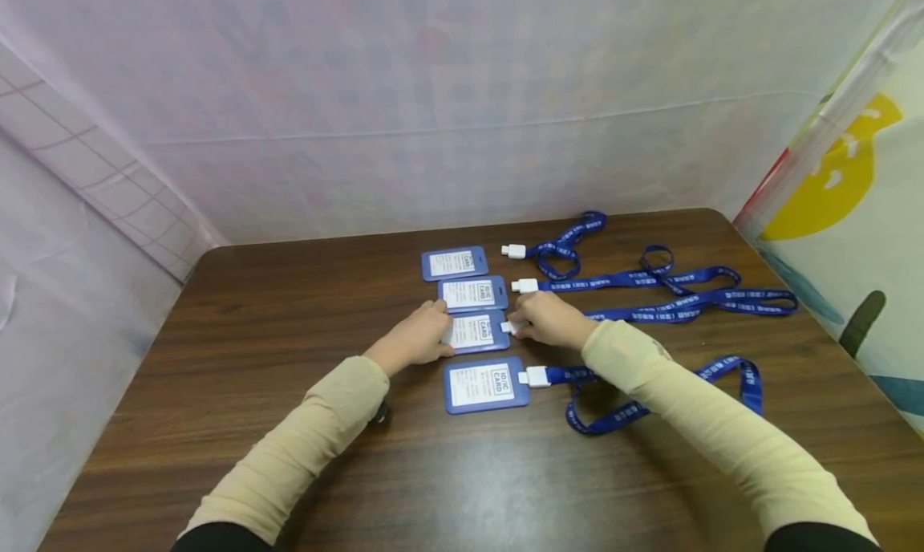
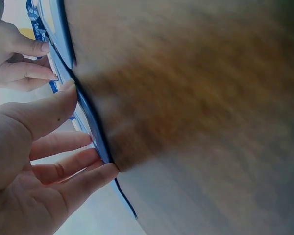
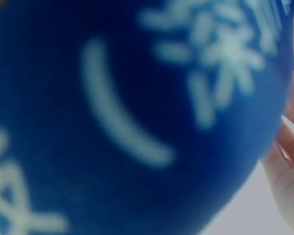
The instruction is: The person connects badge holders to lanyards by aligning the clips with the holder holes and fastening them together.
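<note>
Four-part column of blue ID card holders lies on the table, the third from the back being the worked one [image 1: 476, 332]. My left hand [image 1: 415, 337] grips this card holder at its left edge, thumb and fingers on its sides in the left wrist view. At its right end, my right hand [image 1: 552, 318] pinches the white clip [image 1: 509, 327] of a blue lanyard [image 1: 686, 305], the clip right at the slot. In the right wrist view a blurred lanyard strap [image 3: 137, 98] hides most of the right hand's work.
Nearest me, a card holder [image 1: 487, 385] has a white clip [image 1: 536, 377] at its slot. Behind lie two card holders, one at the back [image 1: 455, 263] and one in front of it [image 1: 472, 294], with lanyard clips [image 1: 514, 251] apart to their right. A pale cloth [image 1: 447, 135] hangs behind the table.
</note>
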Motion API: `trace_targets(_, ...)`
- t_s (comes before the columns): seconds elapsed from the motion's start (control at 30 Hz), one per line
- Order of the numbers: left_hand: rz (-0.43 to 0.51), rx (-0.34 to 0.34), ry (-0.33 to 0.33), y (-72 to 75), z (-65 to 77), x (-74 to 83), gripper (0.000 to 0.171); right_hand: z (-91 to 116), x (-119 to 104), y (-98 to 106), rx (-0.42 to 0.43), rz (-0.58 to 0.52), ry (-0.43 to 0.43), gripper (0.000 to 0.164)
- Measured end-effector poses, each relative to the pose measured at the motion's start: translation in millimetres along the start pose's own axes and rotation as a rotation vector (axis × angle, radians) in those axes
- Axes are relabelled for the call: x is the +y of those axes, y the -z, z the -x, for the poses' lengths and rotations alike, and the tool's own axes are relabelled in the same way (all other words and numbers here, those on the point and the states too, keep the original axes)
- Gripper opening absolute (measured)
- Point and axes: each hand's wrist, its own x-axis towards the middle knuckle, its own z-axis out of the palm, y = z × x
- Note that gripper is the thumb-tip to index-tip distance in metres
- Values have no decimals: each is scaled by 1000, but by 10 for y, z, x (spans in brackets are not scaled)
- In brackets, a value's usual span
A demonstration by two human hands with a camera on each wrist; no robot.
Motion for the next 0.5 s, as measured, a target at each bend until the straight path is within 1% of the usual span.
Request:
trace_targets(0.23,9,-16,16,13,-6,37,31,-12,9,-12,4,3,28,15)
trace_targets(0.37,7,-21,16,20,-16,52,29,-24,6,-11,-14,16,29,12)
trace_targets(0.5,2,-26,19,22,-24,51,29,-27,10,-7,-22,4,23,10)
